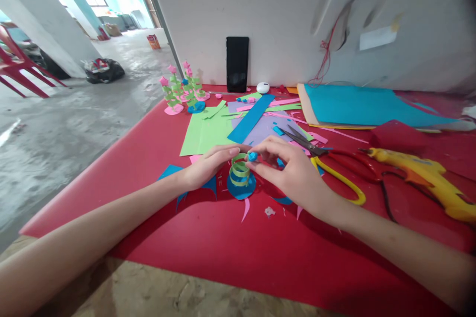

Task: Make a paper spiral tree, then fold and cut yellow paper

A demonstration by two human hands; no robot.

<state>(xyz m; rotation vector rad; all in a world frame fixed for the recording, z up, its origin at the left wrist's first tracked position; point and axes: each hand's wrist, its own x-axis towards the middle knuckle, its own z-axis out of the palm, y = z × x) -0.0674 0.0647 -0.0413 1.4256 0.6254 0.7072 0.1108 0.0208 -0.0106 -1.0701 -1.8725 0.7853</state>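
Observation:
A small blue paper rose (252, 157) is pinched between the thumb and fingers of my right hand (295, 171), at the upper right of a light green paper coil (240, 179). Standing upright, the coil rests on a round blue paper base (231, 191). My left hand (208, 166) reaches in from the left with fingers stretched out, its thumb close to the coil's top. Its fingertips pass behind the coil, so I cannot tell whether they touch it. Blue paper offcuts (170, 172) lie below my left hand.
Scissors (327, 151) and a yellow glue gun (420, 168) lie to the right. Behind are green paper (203, 131), a blue strip (253, 118), blue sheets (364, 106), an upright phone (237, 64) and a white earbud case (263, 88). Finished paper flowers (189, 84) stand back left.

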